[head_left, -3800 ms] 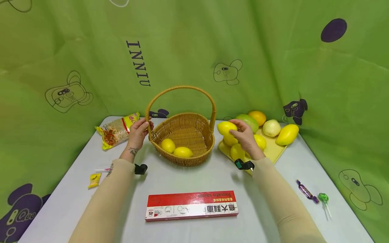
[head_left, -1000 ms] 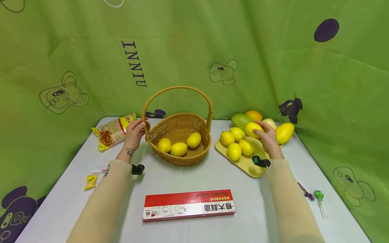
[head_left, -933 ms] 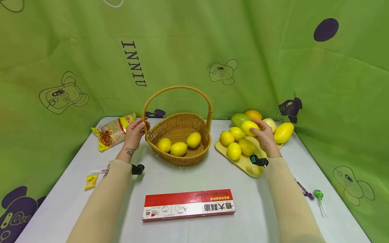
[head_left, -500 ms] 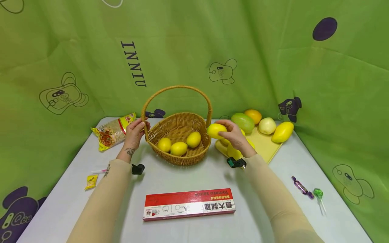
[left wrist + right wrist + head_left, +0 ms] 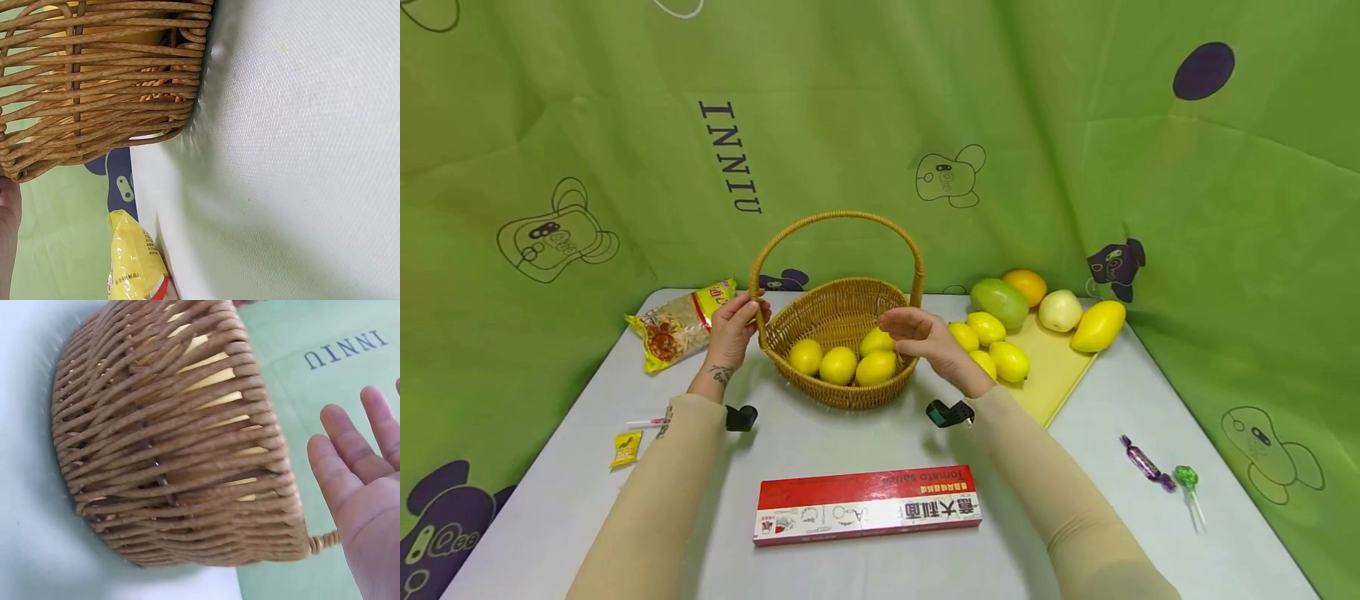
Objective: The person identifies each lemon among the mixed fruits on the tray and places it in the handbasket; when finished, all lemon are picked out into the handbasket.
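Observation:
A brown wicker basket [image 5: 850, 398] with a tall arched handle stands on the white table in the head view. My left hand [image 5: 733, 327] grips the left foot of that handle. Several lemons [image 5: 876, 369] lie inside, toward the basket's front. Over the right rim hovers my right hand [image 5: 927, 340], holding nothing; the right wrist view shows its fingers straight and spread beside the wicker wall [image 5: 169, 437]. This hand partly covers one lemon at the back. Several more lemons [image 5: 1009, 362] rest on a pale yellow tray [image 5: 1052, 367] to the right.
Behind and on the tray sit a green mango [image 5: 1000, 302], an orange fruit [image 5: 1026, 286], a pale round fruit [image 5: 1060, 311] and a yellow mango [image 5: 1098, 326]. A red-white box [image 5: 867, 505] lies in front; a noodle bag [image 5: 681, 325], candies [image 5: 1147, 463] and a lollipop [image 5: 1186, 477] lie around.
My right hand has carried a lemon left from the tray and let go of it in the basket, beside the others. My left hand keeps its grip on the handle.

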{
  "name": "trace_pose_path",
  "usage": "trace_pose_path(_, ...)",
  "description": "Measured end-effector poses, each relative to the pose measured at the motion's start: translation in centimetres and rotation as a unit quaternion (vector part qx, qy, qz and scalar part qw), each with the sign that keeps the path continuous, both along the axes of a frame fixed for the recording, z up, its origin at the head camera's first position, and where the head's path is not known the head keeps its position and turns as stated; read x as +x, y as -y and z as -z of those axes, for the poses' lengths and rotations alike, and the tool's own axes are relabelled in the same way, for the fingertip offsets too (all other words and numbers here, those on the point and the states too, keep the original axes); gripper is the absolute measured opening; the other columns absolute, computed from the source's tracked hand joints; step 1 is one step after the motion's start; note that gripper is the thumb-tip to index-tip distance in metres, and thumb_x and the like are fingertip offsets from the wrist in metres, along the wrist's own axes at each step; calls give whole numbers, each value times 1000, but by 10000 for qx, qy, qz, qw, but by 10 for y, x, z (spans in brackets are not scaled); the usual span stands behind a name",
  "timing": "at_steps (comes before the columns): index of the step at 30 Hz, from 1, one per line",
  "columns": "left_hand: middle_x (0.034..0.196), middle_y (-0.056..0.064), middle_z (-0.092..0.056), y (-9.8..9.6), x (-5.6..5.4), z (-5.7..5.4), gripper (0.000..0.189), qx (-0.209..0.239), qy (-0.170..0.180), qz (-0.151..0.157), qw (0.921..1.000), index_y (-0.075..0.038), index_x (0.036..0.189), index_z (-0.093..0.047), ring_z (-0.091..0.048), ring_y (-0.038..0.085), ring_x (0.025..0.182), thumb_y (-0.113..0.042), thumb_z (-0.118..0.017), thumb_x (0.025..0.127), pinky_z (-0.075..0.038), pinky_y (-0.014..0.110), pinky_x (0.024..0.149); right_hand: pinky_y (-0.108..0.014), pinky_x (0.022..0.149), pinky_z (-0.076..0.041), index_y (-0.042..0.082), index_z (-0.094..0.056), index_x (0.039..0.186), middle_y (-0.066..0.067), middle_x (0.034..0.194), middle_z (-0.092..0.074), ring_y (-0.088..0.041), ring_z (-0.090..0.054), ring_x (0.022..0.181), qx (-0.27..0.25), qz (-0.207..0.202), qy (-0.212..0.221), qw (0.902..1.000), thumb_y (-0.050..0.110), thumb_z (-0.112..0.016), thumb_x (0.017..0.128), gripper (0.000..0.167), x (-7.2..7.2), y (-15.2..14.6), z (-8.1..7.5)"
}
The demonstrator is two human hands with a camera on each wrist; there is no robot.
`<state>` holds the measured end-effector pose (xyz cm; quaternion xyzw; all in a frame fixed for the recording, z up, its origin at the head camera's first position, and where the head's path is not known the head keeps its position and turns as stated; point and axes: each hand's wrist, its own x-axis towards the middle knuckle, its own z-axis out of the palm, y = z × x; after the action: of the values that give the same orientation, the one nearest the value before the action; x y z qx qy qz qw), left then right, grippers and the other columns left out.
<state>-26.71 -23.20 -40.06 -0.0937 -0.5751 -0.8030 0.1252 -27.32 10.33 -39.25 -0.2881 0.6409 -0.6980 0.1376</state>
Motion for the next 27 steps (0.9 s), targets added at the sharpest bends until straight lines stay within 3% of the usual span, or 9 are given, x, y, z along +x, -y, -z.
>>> trace_pose_path(3,84,1,-66,-1,0,0,20,89,2,11,10000,-13,102,-69,-64,13,82,-8,-52,93,-54,24,79,-44,105,-37,-8,-46,126,-18,125,-55,-37,-46,122,-85,140,24,9999,-11,-53,83,44,1,-5,-1)
trace_pose_path(10,84,1,-66,-2,0,-2,18,55,-34,4,10000,-12,102,-69,-63,13,81,-10,-55,92,-53,24,78,-32,98,-45,-10,-44,126,-5,118,-59,-33,-51,119,-371,607,-190,9973,-11,-55,84,44,2,-31,-4)
trace_pose_path(14,85,2,-66,-1,0,-1,26,78,-83,22,9999,4,114,-62,-63,14,82,-9,-54,92,-53,24,78,-33,98,-45,-12,-44,125,-4,117,-61,-26,-54,114,-852,934,-389,9912,-13,-54,83,43,4,-54,-5)
trace_pose_path(16,84,2,-67,-2,-1,0,27,117,-118,28,9999,6,114,-61,-63,14,82,-8,-54,92,-54,24,78,-32,97,-46,-10,-46,124,-3,115,-62,-24,-55,112,-1162,1117,-394,9861,-14,-53,83,42,7,-68,-3)
trace_pose_path(21,83,2,-68,-3,0,0,18,188,-233,52,9995,-8,103,-69,-64,13,80,-8,-55,92,-54,24,76,-27,91,-49,-4,-52,120,-4,110,-64,-21,-58,107,-1847,1829,-227,9654,-17,-50,84,38,15,-99,4)
trace_pose_path(24,83,3,-68,-3,1,0,17,223,-259,58,9994,-12,99,-70,-64,14,80,-9,-56,91,-54,24,76,-23,86,-50,1,-54,117,-2,107,-63,-19,-57,104,-1954,2605,65,9455,-14,-52,85,35,21,-113,9)
trace_pose_path(27,83,3,-68,-4,2,-1,18,266,-263,55,9993,-5,104,-69,-64,14,79,-8,-57,91,-54,24,76,-18,83,-50,-2,-52,119,-5,110,-59,-20,-53,107,-1887,3417,448,9196,-11,-56,85,36,25,-124,16)
